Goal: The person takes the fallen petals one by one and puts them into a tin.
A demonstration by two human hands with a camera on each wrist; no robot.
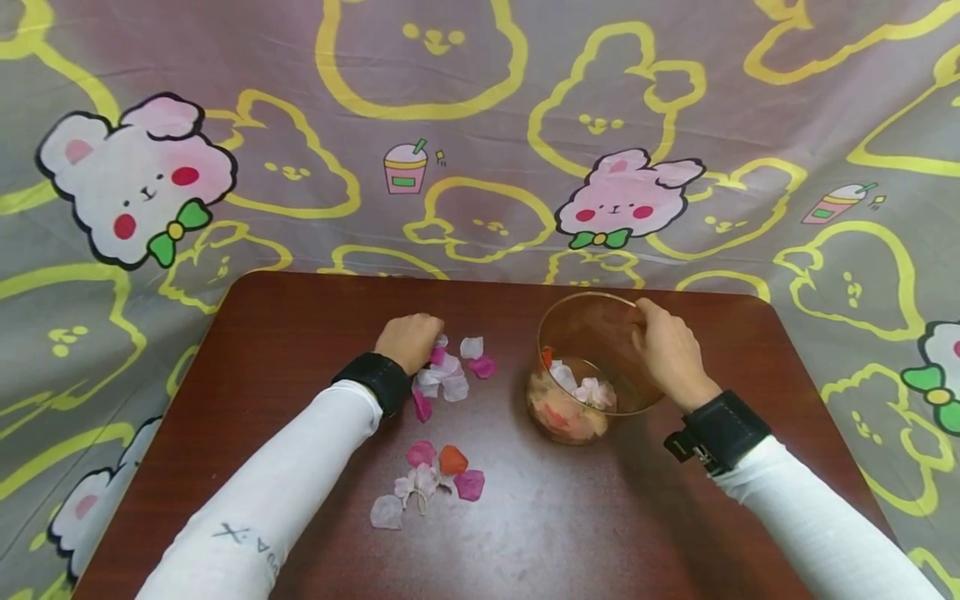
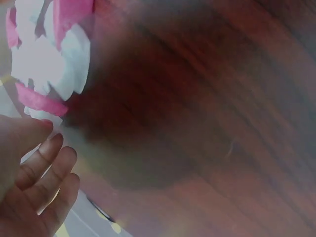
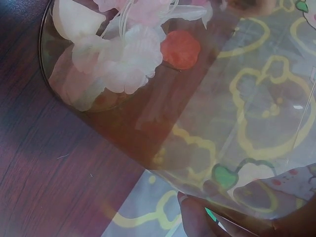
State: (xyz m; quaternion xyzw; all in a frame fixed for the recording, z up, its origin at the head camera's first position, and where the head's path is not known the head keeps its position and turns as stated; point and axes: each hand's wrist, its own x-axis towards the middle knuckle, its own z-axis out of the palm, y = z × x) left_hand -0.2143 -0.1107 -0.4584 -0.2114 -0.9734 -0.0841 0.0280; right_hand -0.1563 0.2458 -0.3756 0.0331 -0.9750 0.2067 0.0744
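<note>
Pink and white fabric petals (image 1: 448, 373) lie in a cluster on the dark worktop (image 1: 570, 525), and the left hand (image 1: 408, 340) is curled over their far left edge, its grip gathering some of them, while a second cluster of loose petals (image 1: 427, 483) is left nearer. Marks resembling "X A" are seen on the left sleeve (image 1: 247, 537), not read with certainty. To the right, the clear plastic cup (image 1: 592, 367), tilted and partly filled with petals, is steadied at its far rim by the right hand (image 1: 671, 350), apparently so its mouth faces the clusters.

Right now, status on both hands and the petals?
Left hand on upper petal pile. Right hand grips tilted clear bowl. Second pile loose, nothing blocking.
</note>
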